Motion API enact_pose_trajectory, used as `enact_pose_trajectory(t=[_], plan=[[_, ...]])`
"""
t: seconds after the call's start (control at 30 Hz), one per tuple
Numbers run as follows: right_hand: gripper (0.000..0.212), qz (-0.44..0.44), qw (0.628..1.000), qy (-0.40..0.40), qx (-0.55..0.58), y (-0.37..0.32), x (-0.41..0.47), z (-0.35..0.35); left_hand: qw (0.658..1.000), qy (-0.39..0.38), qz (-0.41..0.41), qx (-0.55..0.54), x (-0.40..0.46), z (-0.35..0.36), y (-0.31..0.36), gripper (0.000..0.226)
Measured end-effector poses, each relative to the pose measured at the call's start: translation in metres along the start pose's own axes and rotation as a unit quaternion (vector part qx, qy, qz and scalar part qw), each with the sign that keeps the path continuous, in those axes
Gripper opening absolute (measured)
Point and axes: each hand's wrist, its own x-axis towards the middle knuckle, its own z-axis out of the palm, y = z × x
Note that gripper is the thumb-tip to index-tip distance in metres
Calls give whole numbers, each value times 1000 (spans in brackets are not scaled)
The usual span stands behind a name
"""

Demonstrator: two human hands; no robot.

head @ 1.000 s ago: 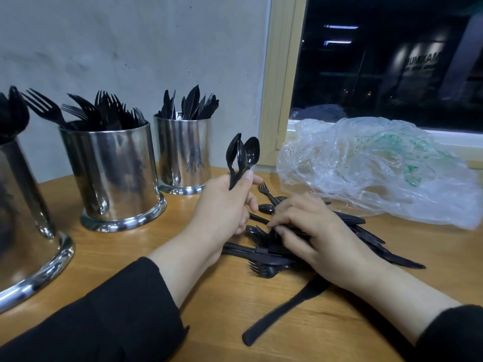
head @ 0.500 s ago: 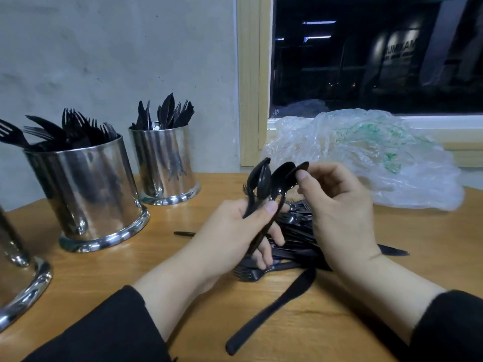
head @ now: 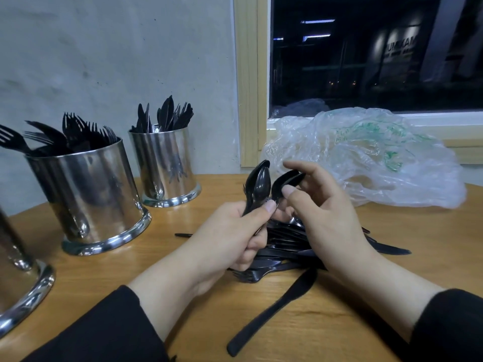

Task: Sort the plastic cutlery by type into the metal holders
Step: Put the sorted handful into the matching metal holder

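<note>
My right hand [head: 324, 218] pinches one black spoon [head: 286, 182] by its bowl, thumb below and fingers curled above, and that spoon lies just at three o'clock of the bunch of spoons [head: 257, 186] my left hand [head: 230, 239] grips by the handles, thumb clamped across them. The bunch stands nearly upright, bowls at twelve o'clock; the single spoon leans toward one or two o'clock, its handle running down toward my left thumb, so I judge the next move is to slide that handle in beside the others, and the left hand is the nearer receiver. Under both hands sits the heap of unsorted cutlery [head: 287, 246], with one loose knife [head: 271, 312] pointing to seven o'clock on the wooden table [head: 339, 335]. At ten o'clock stands the holder of forks [head: 86, 194], beyond it the holder of knives [head: 164, 165], and a third holder [head: 18, 283] shows at nine o'clock, its contents out of view. A crumpled plastic bag [head: 366, 158] lies at one o'clock below the dark window [head: 366, 53].
</note>
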Motion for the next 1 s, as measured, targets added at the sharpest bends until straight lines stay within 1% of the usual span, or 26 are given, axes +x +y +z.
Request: enact_pose_trajectory(t=[0.1, 0.17, 0.23, 0.33, 0.4, 0.43, 0.47, 0.57, 0.6, 0.67, 0.7, 0.77, 0.83, 0.87, 0.9, 0.93, 0.97, 1.0], plan=[[15, -17, 999, -12, -39, 1, 1, 1, 1000, 7, -1, 17, 0, -1, 0, 31], [8, -15, 998, 9, -54, 4, 3, -1, 999, 18, 6, 43, 2, 1, -2, 27], [15, -20, 996, 14, -84, 7, 4, -2, 997, 27, 15, 65, 3, 3, -2, 18], [27, -43, 992, -18, -114, 6, 1, 0, 981, 40, 43, 184, 5, 3, -2, 16], [28, -46, 990, -51, -124, 4, -1, 2, 966, 42, 48, 250, 6, 2, 1, 25], [33, -45, 988, -62, -136, 3, -2, 2, 958, 43, 46, 279, 5, 2, 3, 29], [37, -43, 986, -68, -143, 2, -3, 3, 951, 42, 41, 303, 5, 1, 5, 28], [34, -40, 990, -54, -125, -7, -6, 9, 939, 49, 30, 339, 1, 3, 13, 27], [32, -42, 991, -47, -116, -9, -5, 11, 936, 54, 31, 346, -1, 4, 16, 24], [34, -44, 993, -39, -105, -15, -5, 17, 935, 72, 34, 347, -6, 5, 18, 10], [37, -46, 993, -36, -103, -19, -5, 21, 936, 83, 35, 339, -10, 5, 19, 4], [49, -55, 993, -38, -99, -29, -7, 32, 942, 112, 44, 314, -20, 2, 18, 14], [65, -62, 993, -39, -92, -38, -11, 44, 939, 163, 61, 297, -31, -6, 18, 21], [63, -61, 993, -41, -89, -41, -11, 52, 932, 200, 67, 296, -37, -11, 17, 23], [51, -63, 994, -43, -78, -45, -11, 63, 921, 239, 74, 298, -44, -18, 16, 24], [34, -72, 994, -45, -69, -50, -12, 73, 909, 277, 83, 300, -51, -23, 15, 22], [24, -78, 994, -48, -63, -55, -12, 85, 899, 308, 95, 297, -59, -29, 15, 18], [28, -80, 993, -64, -59, -61, -14, 96, 893, 329, 107, 289, -67, -35, 15, 14]])
